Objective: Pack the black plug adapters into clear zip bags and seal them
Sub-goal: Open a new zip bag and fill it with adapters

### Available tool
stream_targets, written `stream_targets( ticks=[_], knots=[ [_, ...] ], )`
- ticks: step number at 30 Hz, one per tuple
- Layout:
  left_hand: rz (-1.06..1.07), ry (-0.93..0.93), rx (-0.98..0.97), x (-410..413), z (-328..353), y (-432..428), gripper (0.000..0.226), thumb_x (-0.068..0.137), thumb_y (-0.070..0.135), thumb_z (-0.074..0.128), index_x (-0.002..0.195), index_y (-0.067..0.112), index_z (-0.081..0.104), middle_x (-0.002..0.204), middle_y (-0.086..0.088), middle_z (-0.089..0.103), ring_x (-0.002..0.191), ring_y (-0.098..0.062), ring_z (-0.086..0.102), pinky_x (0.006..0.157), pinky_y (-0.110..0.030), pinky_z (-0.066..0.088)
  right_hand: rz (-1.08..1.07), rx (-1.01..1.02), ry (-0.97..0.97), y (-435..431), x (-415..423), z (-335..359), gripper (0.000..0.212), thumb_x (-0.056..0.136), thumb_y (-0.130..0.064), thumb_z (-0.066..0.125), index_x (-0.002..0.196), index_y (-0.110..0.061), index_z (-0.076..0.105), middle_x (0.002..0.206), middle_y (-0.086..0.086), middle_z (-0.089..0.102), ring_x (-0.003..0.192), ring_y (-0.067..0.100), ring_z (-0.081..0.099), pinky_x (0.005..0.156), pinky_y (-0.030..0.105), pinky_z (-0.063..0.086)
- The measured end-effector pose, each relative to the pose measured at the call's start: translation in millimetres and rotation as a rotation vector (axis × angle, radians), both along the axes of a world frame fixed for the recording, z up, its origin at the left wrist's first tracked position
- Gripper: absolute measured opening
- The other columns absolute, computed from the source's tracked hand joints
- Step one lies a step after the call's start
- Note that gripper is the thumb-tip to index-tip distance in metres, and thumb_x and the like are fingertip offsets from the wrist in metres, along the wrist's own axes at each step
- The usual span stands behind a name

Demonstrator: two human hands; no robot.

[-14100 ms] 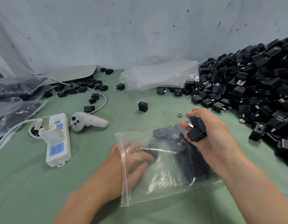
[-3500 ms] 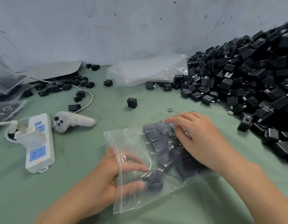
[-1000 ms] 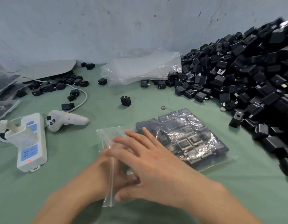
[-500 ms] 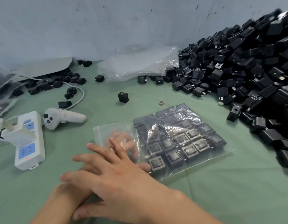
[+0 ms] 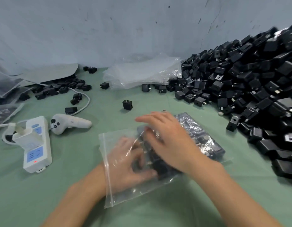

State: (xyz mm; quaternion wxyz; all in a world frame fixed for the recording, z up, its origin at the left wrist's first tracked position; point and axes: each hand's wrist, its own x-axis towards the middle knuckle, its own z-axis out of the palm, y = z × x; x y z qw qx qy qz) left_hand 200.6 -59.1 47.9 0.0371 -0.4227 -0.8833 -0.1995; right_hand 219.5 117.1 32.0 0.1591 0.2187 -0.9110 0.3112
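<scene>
A clear zip bag (image 5: 119,195) lies flat on the green table, its open mouth towards me on the left. Several black plug adapters (image 5: 206,141) lie in rows inside it. My left hand (image 5: 127,164) is inside the bag, seen through the plastic, fingers spread against the nearest adapters. My right hand (image 5: 168,141) lies on top of the bag, its fingers straight and pressing on the adapters through the film. Motion blur hides the exact finger contact.
A big pile of loose black adapters (image 5: 240,89) fills the right side. A stack of empty clear bags (image 5: 142,72) lies at the back. A white power strip (image 5: 35,145), a white controller (image 5: 70,123), a lone adapter (image 5: 127,104) and scattered adapters (image 5: 60,89) sit left.
My right hand has moved from over my left wrist, near the bag's mouth, up and right onto the adapters. My left hand has stayed inside the bag, reaching further in.
</scene>
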Motion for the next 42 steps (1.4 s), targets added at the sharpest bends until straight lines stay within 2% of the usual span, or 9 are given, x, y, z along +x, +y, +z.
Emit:
stream_targets(
  ticks=[2,10,16,20,25,29,33,37,42],
  knots=[
    [0.159,-0.067,0.069,22.7,-39.4,-12.4,0.048,0.074,0.078,0.053,0.07,0.031,0.049,0.102,0.017,0.049,0.104,-0.01,0.041,0.09,-0.023,0.037,-0.156,0.087,-0.089,31.0,-9.3,-7.2,0.036,0.103,-0.026,0.047,0.137,-0.032,0.056,0.137,-0.012,0.057,0.133,0.012,0.04,0.118,0.039,0.027],
    [0.156,-0.053,0.078,12.9,-68.6,-15.0,0.045,0.079,0.076,0.056,0.07,0.033,0.047,0.1,0.03,0.041,0.107,0.0,0.04,0.086,-0.015,0.033,-0.24,0.223,-0.208,53.3,-13.7,-26.3,0.034,0.105,-0.037,0.039,0.134,-0.038,0.057,0.14,-0.019,0.049,0.131,0.009,0.034,0.114,0.027,0.023],
    [0.3,-0.007,0.236,-11.2,-63.5,-36.3,0.032,0.093,0.054,0.052,0.077,0.029,0.065,0.085,0.013,0.06,0.086,-0.009,0.058,0.082,-0.026,0.044,-0.25,0.223,-0.21,49.9,-17.4,-26.9,0.035,0.105,-0.039,0.038,0.134,-0.039,0.057,0.142,-0.018,0.048,0.132,0.009,0.036,0.115,0.029,0.024],
    [0.501,-0.197,0.473,-20.4,-58.7,-50.1,0.025,0.091,0.053,0.054,0.093,0.037,0.074,0.111,0.027,0.066,0.105,0.007,0.06,0.088,-0.007,0.041,-0.283,0.175,-0.22,45.9,-18.2,-29.2,0.034,0.104,-0.039,0.039,0.133,-0.039,0.057,0.14,-0.018,0.049,0.129,0.009,0.039,0.114,0.03,0.026],
    [0.77,-0.502,0.775,-22.7,-49.8,-68.9,0.015,0.094,0.037,0.066,0.095,0.029,0.078,0.096,0.005,0.077,0.087,-0.02,0.074,0.081,-0.038,0.058,-0.342,0.092,-0.219,40.4,-19.2,-27.8,0.031,0.103,-0.036,0.042,0.128,-0.036,0.06,0.13,-0.016,0.056,0.122,0.011,0.045,0.109,0.031,0.033],
    [0.976,-0.422,0.958,-30.2,-33.9,-92.2,0.02,0.099,0.022,0.055,0.095,0.015,0.074,0.096,-0.011,0.072,0.071,-0.014,0.067,0.057,-0.02,0.057,-0.374,-0.027,-0.197,46.6,-23.1,-20.8,0.03,0.102,-0.033,0.043,0.126,-0.034,0.061,0.126,-0.015,0.059,0.12,0.011,0.047,0.106,0.034,0.037],
    [0.894,-0.278,0.662,-61.5,-12.7,-67.6,0.014,0.098,0.029,0.056,0.11,0.027,0.064,0.116,-0.005,0.066,0.091,-0.011,0.064,0.075,-0.029,0.052,-0.439,-0.122,-0.184,60.1,-28.3,-15.0,0.031,0.103,-0.031,0.041,0.128,-0.034,0.06,0.13,-0.015,0.057,0.124,0.01,0.045,0.106,0.034,0.037],
    [0.775,-0.308,0.163,-128.2,-4.2,-5.5,0.067,0.093,0.054,0.057,0.149,0.026,0.035,0.153,-0.006,0.035,0.134,-0.026,0.045,0.108,-0.041,0.036,-0.492,-0.189,-0.192,74.3,-30.1,-15.7,0.031,0.102,-0.029,0.041,0.126,-0.033,0.06,0.131,-0.013,0.056,0.124,0.011,0.044,0.105,0.036,0.038],
    [0.776,-0.354,0.036,-189.9,-31.2,48.4,0.081,0.098,0.05,0.052,0.158,0.011,0.014,0.164,-0.016,0.012,0.149,-0.032,0.022,0.12,-0.042,0.02,-0.523,-0.254,-0.184,98.4,-33.4,-17.9,0.03,0.101,-0.031,0.042,0.124,-0.036,0.06,0.123,-0.019,0.053,0.118,0.006,0.042,0.101,0.032,0.034]
  ],
)
